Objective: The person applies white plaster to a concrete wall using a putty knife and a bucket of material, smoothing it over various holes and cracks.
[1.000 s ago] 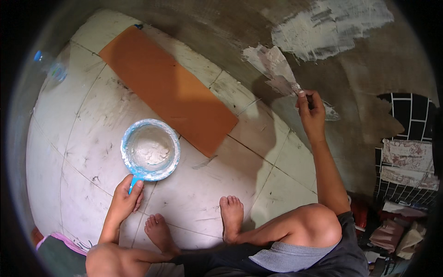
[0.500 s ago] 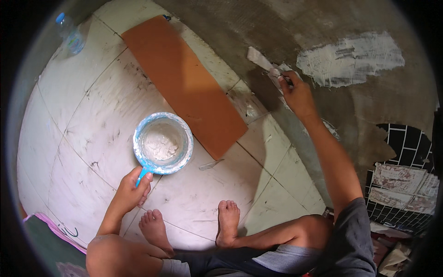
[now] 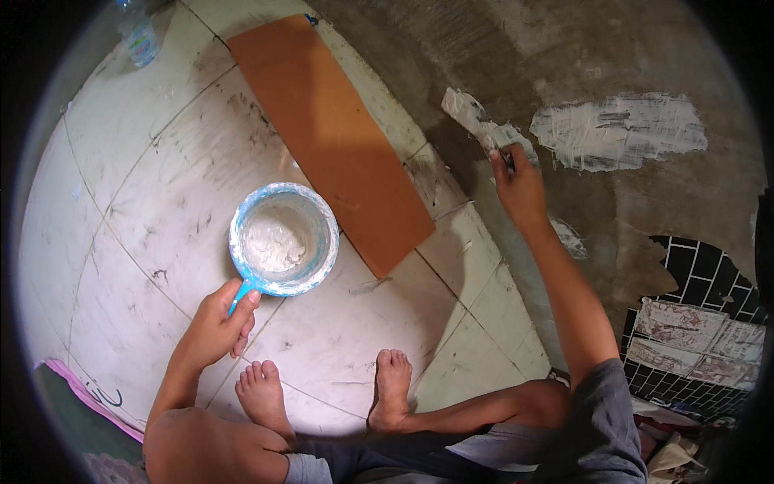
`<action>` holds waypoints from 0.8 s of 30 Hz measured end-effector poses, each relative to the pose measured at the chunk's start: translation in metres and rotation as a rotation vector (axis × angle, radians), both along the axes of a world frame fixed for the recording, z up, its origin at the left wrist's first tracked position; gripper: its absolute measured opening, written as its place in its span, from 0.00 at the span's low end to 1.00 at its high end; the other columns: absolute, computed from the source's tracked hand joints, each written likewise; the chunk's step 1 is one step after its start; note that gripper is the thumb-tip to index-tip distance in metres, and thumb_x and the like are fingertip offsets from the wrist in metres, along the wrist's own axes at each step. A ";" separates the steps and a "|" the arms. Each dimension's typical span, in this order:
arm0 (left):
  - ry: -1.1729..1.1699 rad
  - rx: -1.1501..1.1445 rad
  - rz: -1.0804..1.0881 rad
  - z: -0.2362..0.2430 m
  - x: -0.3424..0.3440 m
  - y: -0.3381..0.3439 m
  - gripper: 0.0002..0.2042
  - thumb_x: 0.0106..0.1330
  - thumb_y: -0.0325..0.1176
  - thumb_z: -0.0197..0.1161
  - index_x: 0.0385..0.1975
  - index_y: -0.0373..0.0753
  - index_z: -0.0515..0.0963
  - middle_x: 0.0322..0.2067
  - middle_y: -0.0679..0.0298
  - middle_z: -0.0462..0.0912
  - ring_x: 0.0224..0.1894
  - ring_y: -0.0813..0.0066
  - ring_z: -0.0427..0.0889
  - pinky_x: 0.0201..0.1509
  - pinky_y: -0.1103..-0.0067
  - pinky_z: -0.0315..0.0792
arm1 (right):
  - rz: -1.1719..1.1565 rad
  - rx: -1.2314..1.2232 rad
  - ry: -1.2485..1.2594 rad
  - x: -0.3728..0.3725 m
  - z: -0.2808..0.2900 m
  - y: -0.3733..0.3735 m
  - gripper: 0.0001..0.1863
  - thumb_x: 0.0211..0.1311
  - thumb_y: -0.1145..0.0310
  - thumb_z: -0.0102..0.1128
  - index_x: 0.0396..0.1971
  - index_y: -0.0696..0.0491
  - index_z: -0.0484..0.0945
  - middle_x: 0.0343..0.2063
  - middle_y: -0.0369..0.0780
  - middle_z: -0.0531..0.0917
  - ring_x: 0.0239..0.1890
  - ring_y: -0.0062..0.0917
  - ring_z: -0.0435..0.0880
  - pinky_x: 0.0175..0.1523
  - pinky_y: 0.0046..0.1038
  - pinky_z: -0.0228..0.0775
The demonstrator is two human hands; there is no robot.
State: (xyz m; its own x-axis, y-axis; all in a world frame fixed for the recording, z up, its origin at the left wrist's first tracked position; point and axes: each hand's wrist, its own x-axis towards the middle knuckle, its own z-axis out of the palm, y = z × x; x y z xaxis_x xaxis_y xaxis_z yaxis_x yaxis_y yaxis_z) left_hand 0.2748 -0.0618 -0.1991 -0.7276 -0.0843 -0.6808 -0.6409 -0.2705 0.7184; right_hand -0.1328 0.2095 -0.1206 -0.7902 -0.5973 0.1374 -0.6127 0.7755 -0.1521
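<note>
Left hand (image 3: 219, 324) gripping scoop (image 3: 283, 239), open tiles (image 3: 161, 161) around

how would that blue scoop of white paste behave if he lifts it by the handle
The blue scoop looks like stiff plastic, so it should probably keep its shape. The white paste fills only part of it, so it is likely front-heavy and may dip away from the left hand.

Both hands clenched: left (image 3: 219, 323) low, right (image 3: 520, 187) outstretched.

Scoop (image 3: 282, 240) on floor (image 3: 161, 161), left of board (image 3: 339, 137); bottle (image 3: 142, 40) far left; wall (image 3: 645, 64) right.
</note>
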 end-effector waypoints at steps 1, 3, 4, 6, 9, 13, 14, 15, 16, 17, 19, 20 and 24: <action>0.002 -0.010 -0.001 0.001 0.001 0.000 0.17 0.79 0.45 0.53 0.36 0.36 0.70 0.17 0.67 0.72 0.12 0.81 0.71 0.14 0.81 0.63 | 0.014 -0.015 0.003 -0.006 -0.004 -0.004 0.15 0.73 0.58 0.59 0.40 0.57 0.75 0.30 0.52 0.85 0.33 0.49 0.86 0.36 0.41 0.75; 0.010 -0.020 -0.035 0.003 0.001 -0.003 0.18 0.79 0.46 0.52 0.37 0.35 0.71 0.17 0.66 0.73 0.13 0.81 0.72 0.15 0.81 0.64 | 0.010 0.001 0.115 -0.025 -0.016 0.027 0.16 0.74 0.56 0.57 0.42 0.56 0.75 0.29 0.52 0.85 0.33 0.53 0.85 0.36 0.46 0.75; 0.018 -0.022 -0.052 0.002 0.000 -0.004 0.18 0.80 0.47 0.51 0.37 0.35 0.71 0.17 0.66 0.74 0.13 0.81 0.72 0.16 0.81 0.65 | 0.008 0.012 0.174 -0.036 -0.017 0.042 0.16 0.74 0.55 0.55 0.43 0.55 0.75 0.28 0.52 0.85 0.33 0.54 0.85 0.36 0.48 0.75; 0.029 -0.031 -0.056 -0.001 0.004 -0.006 0.19 0.80 0.47 0.50 0.37 0.35 0.71 0.17 0.65 0.74 0.13 0.81 0.72 0.17 0.81 0.66 | -0.108 0.116 0.100 -0.021 -0.016 0.067 0.17 0.75 0.54 0.54 0.44 0.55 0.75 0.28 0.52 0.85 0.33 0.54 0.85 0.37 0.49 0.74; 0.037 -0.070 -0.069 -0.003 0.008 -0.007 0.20 0.80 0.48 0.49 0.36 0.34 0.71 0.16 0.65 0.75 0.13 0.80 0.73 0.18 0.81 0.67 | -0.099 0.094 -0.006 0.005 -0.017 0.082 0.17 0.76 0.53 0.52 0.44 0.54 0.75 0.28 0.53 0.85 0.34 0.54 0.85 0.37 0.50 0.74; 0.068 -0.083 -0.088 -0.003 0.009 -0.007 0.20 0.81 0.46 0.46 0.38 0.33 0.71 0.15 0.64 0.74 0.12 0.80 0.72 0.18 0.81 0.66 | -0.099 0.139 -0.017 0.003 -0.031 0.050 0.16 0.76 0.54 0.52 0.44 0.53 0.74 0.27 0.52 0.85 0.33 0.55 0.84 0.36 0.50 0.73; 0.070 -0.086 -0.087 -0.003 0.009 -0.008 0.20 0.81 0.47 0.47 0.37 0.33 0.72 0.15 0.64 0.74 0.13 0.80 0.72 0.18 0.81 0.66 | -0.105 0.113 0.023 -0.004 -0.034 0.044 0.16 0.76 0.54 0.52 0.43 0.53 0.74 0.26 0.52 0.84 0.32 0.55 0.84 0.36 0.50 0.73; 0.070 -0.085 -0.081 -0.004 0.008 -0.008 0.20 0.80 0.47 0.48 0.36 0.34 0.72 0.15 0.65 0.75 0.13 0.80 0.72 0.18 0.81 0.66 | -0.107 0.092 0.060 -0.013 -0.037 0.038 0.16 0.76 0.54 0.52 0.42 0.53 0.74 0.26 0.52 0.84 0.32 0.55 0.84 0.36 0.50 0.73; 0.071 -0.084 -0.074 -0.005 0.008 -0.009 0.20 0.80 0.48 0.49 0.36 0.35 0.72 0.15 0.65 0.75 0.13 0.80 0.72 0.18 0.81 0.66 | -0.108 0.071 0.099 -0.016 -0.038 0.036 0.16 0.76 0.54 0.52 0.42 0.53 0.74 0.25 0.52 0.84 0.31 0.56 0.84 0.35 0.49 0.74; 0.069 -0.083 -0.081 -0.006 0.008 -0.010 0.20 0.80 0.48 0.49 0.36 0.35 0.72 0.15 0.65 0.75 0.13 0.80 0.72 0.18 0.81 0.66 | -0.123 0.061 0.116 -0.017 -0.036 0.043 0.16 0.75 0.54 0.53 0.41 0.53 0.74 0.25 0.51 0.84 0.31 0.55 0.84 0.35 0.49 0.74; 0.059 -0.081 -0.083 -0.007 0.011 -0.012 0.20 0.80 0.48 0.49 0.35 0.35 0.72 0.15 0.65 0.75 0.13 0.81 0.72 0.18 0.81 0.66 | -0.143 0.042 0.144 -0.021 -0.032 0.064 0.15 0.75 0.54 0.53 0.40 0.53 0.75 0.24 0.51 0.84 0.31 0.55 0.84 0.35 0.49 0.74; 0.056 -0.077 -0.090 -0.006 0.010 -0.013 0.20 0.80 0.48 0.49 0.35 0.35 0.72 0.15 0.65 0.75 0.12 0.81 0.72 0.18 0.81 0.66 | -0.175 0.077 0.118 -0.018 -0.026 0.078 0.15 0.75 0.54 0.54 0.40 0.52 0.75 0.25 0.51 0.84 0.31 0.54 0.84 0.35 0.49 0.74; 0.067 -0.077 -0.097 -0.010 0.013 -0.015 0.20 0.80 0.48 0.49 0.35 0.35 0.72 0.15 0.65 0.75 0.12 0.81 0.72 0.17 0.81 0.65 | -0.129 0.131 0.064 0.008 -0.006 0.103 0.15 0.74 0.54 0.55 0.40 0.52 0.77 0.26 0.51 0.85 0.31 0.51 0.86 0.35 0.49 0.75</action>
